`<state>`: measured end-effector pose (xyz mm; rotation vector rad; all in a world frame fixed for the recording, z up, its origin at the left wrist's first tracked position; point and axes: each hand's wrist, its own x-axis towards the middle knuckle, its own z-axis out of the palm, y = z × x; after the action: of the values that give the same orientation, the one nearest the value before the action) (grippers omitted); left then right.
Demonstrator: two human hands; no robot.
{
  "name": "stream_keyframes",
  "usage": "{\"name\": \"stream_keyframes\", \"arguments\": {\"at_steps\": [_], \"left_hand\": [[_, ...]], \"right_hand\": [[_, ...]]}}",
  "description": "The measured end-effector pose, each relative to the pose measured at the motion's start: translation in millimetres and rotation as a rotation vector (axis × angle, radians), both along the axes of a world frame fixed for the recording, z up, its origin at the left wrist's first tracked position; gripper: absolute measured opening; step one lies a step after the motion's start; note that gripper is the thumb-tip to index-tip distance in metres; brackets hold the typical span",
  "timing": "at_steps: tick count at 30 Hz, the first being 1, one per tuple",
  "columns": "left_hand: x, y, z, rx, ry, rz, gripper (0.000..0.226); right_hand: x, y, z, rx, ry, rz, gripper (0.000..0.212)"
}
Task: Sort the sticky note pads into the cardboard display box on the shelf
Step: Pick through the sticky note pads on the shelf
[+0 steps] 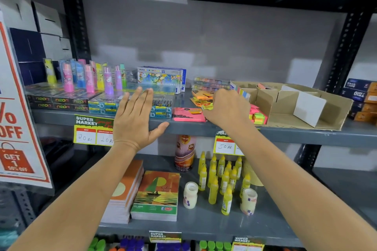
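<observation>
A brown cardboard display box with white dividers sits on the right of the grey shelf; a striped pad leans at its left end. A pink sticky note pad lies flat near the shelf edge. Orange and yellow pads are stacked behind it, and neon green and pink pads lie against the box. My right hand is curled over the pads with its fingers closed on a yellow pad. My left hand hovers open, palm down, over the shelf edge.
Pen boxes and neon packs fill the shelf's left, with cartoon tubes and an oil pastel box behind. Blue and orange boxes stand at the right. Below are notebooks, yellow glue bottles and price tags.
</observation>
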<state>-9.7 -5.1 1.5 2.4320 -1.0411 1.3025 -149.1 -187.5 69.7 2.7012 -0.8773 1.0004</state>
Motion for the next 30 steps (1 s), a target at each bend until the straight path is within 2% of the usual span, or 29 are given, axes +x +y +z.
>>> {"name": "stream_keyframes", "arguments": {"at_steps": [11, 15, 19, 30], "left_hand": [[0.2, -0.2, -0.8, -0.022, -0.036, -0.007, 0.092], [0.7, -0.3, -1.0, -0.025, -0.049, -0.008, 0.092], [1.3, -0.5, -1.0, -0.029, -0.065, -0.008, 0.093], [6.9, -2.4, -4.4, -0.076, -0.158, -0.011, 0.087]], "right_hand": [[-3.9, -0.1, -3.7, 0.072, 0.059, -0.002, 0.031], [4.6, -10.2, 15.8, 0.155, 0.004, 0.047, 0.028], [28.8, -20.6, 40.7, 0.218, -0.047, 0.094, 0.038], [88.8, -45.5, 56.4, 0.324, 0.360, 0.005, 0.057]]}}
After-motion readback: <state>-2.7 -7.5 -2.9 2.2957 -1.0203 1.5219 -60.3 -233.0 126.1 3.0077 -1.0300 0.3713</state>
